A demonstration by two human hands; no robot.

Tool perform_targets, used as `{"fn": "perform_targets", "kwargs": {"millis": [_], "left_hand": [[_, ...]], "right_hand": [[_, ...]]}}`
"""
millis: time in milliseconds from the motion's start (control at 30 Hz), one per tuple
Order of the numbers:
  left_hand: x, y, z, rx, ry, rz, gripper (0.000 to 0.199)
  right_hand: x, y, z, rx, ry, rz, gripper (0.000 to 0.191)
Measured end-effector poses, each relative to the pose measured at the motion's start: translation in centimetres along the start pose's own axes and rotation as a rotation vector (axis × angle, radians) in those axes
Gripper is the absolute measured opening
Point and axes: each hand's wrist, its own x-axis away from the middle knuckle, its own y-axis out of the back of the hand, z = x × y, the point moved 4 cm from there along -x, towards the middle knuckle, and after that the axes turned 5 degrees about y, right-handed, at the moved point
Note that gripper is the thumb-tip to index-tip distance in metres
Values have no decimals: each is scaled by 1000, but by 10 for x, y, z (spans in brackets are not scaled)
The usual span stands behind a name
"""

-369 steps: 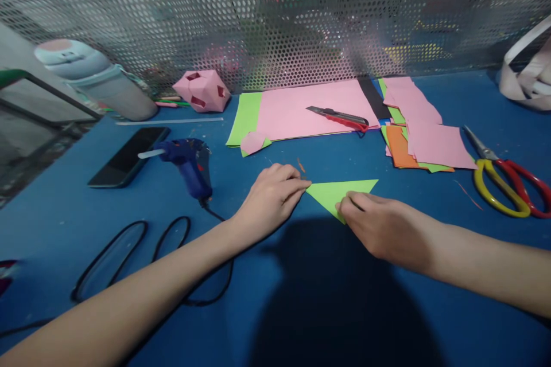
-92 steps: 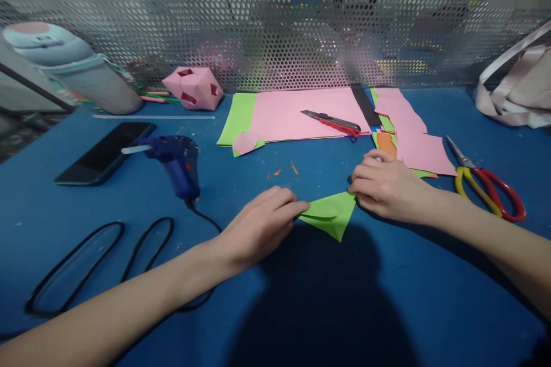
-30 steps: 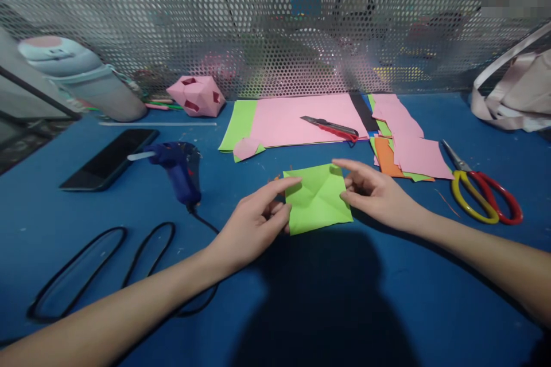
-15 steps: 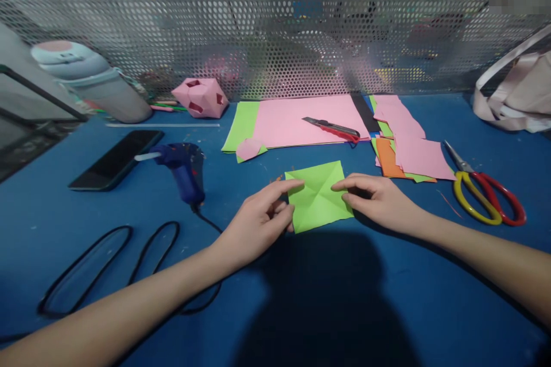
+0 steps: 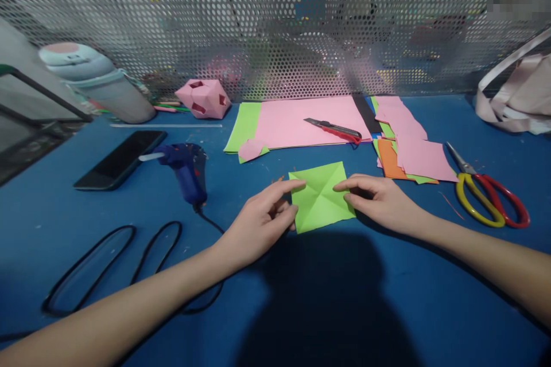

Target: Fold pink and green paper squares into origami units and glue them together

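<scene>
A green square of paper (image 5: 321, 200) with crossing creases lies between my hands on the blue table. My left hand (image 5: 269, 215) holds its left edge, with the index finger on top and the other fingers curled at the side. From the right, my right hand (image 5: 376, 198) grips the opposite edge between thumb and fingers. Behind the square are a pink sheet (image 5: 297, 120) and a red cutter (image 5: 333, 129) lying on it. A small pink and green paper piece (image 5: 252, 150) sits at that sheet's front left corner.
A blue glue gun (image 5: 185, 175) with a looped black cable and a phone (image 5: 120, 160) are on the left. Behind them stand a bottle (image 5: 103, 83) and a pink paper ball (image 5: 204, 98). Paper pieces (image 5: 422, 155) and scissors (image 5: 486, 198) lie right; a perforated panel (image 5: 275, 40) borders the back.
The whole view has shifted slightly, so things appear a little further right. Both hands keep the same hold on the green paper.
</scene>
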Motion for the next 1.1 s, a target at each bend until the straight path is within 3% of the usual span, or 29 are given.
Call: {"fn": "perform_targets", "kwargs": {"millis": [233, 533, 667, 1100], "left_hand": [[1, 6, -8, -46, -9, -75, 38], [-4, 3, 2, 221, 34, -70, 44], [-6, 2, 2, 222, 54, -47, 44], [-9, -1, 2, 68, 46, 12, 34]], "right_hand": [[2, -1, 8, -38, 8, 6, 29], [1, -1, 6, -31, -21, -21, 30], [1, -2, 2, -14, -41, -26, 30], [2, -5, 2, 121, 88, 14, 25]]}}
